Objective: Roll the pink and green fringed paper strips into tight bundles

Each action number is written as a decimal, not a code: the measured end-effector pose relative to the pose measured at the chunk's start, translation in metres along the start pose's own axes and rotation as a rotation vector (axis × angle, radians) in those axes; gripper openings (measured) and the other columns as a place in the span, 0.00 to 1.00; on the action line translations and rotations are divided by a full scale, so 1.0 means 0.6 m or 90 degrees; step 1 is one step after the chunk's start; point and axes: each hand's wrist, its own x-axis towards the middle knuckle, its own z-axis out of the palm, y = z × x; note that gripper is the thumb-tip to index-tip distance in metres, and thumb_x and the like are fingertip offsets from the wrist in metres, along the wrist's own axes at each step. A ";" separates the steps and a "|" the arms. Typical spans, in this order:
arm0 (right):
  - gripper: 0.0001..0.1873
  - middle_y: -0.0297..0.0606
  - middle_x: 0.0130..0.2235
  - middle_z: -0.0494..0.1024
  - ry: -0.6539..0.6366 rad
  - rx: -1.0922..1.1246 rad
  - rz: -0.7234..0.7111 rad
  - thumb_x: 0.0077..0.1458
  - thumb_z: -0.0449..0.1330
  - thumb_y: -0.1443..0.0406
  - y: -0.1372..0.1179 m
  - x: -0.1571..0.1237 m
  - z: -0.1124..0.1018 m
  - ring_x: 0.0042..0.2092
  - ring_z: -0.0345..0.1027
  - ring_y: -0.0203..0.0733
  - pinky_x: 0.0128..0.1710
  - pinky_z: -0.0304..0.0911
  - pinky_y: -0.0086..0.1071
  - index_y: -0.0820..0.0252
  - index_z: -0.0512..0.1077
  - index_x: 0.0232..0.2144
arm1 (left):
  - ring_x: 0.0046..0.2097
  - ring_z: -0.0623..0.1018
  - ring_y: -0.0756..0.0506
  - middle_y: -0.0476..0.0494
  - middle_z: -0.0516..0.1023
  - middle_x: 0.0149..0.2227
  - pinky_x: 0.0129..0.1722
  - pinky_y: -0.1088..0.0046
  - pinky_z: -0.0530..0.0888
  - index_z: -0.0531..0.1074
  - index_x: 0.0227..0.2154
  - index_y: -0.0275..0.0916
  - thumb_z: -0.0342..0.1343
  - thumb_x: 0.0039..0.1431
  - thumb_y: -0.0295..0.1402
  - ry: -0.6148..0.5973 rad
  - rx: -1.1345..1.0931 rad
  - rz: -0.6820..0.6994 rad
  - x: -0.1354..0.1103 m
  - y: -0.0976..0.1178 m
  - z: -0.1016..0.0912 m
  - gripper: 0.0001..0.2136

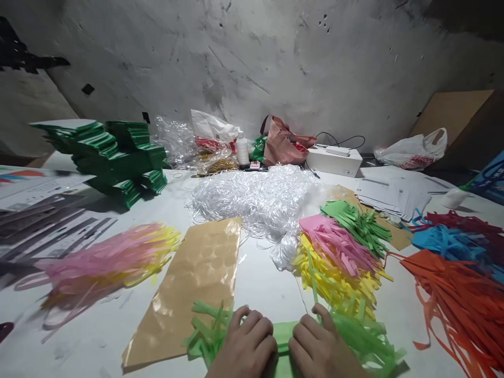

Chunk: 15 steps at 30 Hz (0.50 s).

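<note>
Light green fringed paper (283, 336) at the near edge of the table (268, 283), under both hands. Risk, as judged: the thin strips may tear or crumple if pressed unevenly, and loose ends could snag the yellow strips (334, 278) just beside them. Left hand (246, 346) and right hand (318, 349) lie side by side, knuckles up, fingers curled down onto the paper's middle band; whether they pinch it cannot be told
</note>
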 end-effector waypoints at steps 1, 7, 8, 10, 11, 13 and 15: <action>0.25 0.31 0.23 0.65 -0.004 -0.002 0.003 0.69 0.41 0.76 0.004 -0.004 -0.004 0.29 0.57 0.40 0.54 0.51 0.42 0.58 0.65 0.21 | 0.35 0.71 0.44 0.51 0.75 0.30 0.48 0.61 0.61 0.69 0.29 0.42 0.48 0.66 0.23 -0.005 0.002 -0.005 -0.003 -0.002 0.000 0.11; 0.23 0.34 0.32 0.75 -0.028 0.055 0.077 0.71 0.41 0.73 0.024 -0.024 -0.025 0.40 0.67 0.41 0.65 0.42 0.45 0.58 0.68 0.27 | 0.38 0.75 0.43 0.51 0.77 0.35 0.47 0.61 0.63 0.70 0.34 0.43 0.53 0.63 0.25 -0.084 0.027 -0.053 -0.015 -0.001 0.004 0.06; 0.22 0.33 0.33 0.75 -0.034 0.064 0.099 0.71 0.42 0.72 0.024 -0.024 -0.026 0.41 0.67 0.41 0.66 0.40 0.45 0.57 0.68 0.28 | 0.39 0.75 0.42 0.50 0.77 0.35 0.47 0.60 0.63 0.70 0.33 0.43 0.53 0.63 0.25 -0.092 0.032 -0.074 -0.015 0.001 0.005 0.06; 0.18 0.32 0.33 0.74 -0.042 0.073 0.140 0.69 0.46 0.72 0.022 -0.022 -0.026 0.41 0.67 0.42 0.66 0.38 0.46 0.56 0.67 0.28 | 0.39 0.75 0.41 0.49 0.77 0.35 0.46 0.58 0.64 0.70 0.32 0.43 0.53 0.61 0.24 -0.104 0.035 -0.119 -0.012 0.007 0.009 0.06; 0.16 0.32 0.33 0.74 -0.042 0.073 0.157 0.68 0.49 0.72 0.020 -0.020 -0.026 0.40 0.67 0.43 0.66 0.37 0.46 0.55 0.67 0.28 | 0.39 0.75 0.41 0.48 0.77 0.35 0.45 0.58 0.64 0.70 0.32 0.42 0.52 0.61 0.24 -0.112 0.031 -0.139 -0.010 0.010 0.010 0.06; 0.12 0.32 0.33 0.73 -0.052 0.074 0.183 0.63 0.53 0.72 0.017 -0.018 -0.021 0.40 0.66 0.43 0.66 0.38 0.45 0.55 0.66 0.28 | 0.38 0.74 0.41 0.47 0.76 0.35 0.44 0.58 0.63 0.70 0.31 0.42 0.52 0.60 0.25 -0.127 0.019 -0.180 -0.005 0.015 0.012 0.06; 0.10 0.31 0.33 0.72 -0.057 0.074 0.204 0.58 0.56 0.72 0.015 -0.017 -0.014 0.40 0.65 0.45 0.65 0.36 0.45 0.54 0.66 0.27 | 0.38 0.74 0.40 0.47 0.76 0.34 0.44 0.57 0.62 0.70 0.31 0.42 0.53 0.59 0.25 -0.127 0.010 -0.217 -0.001 0.019 0.013 0.05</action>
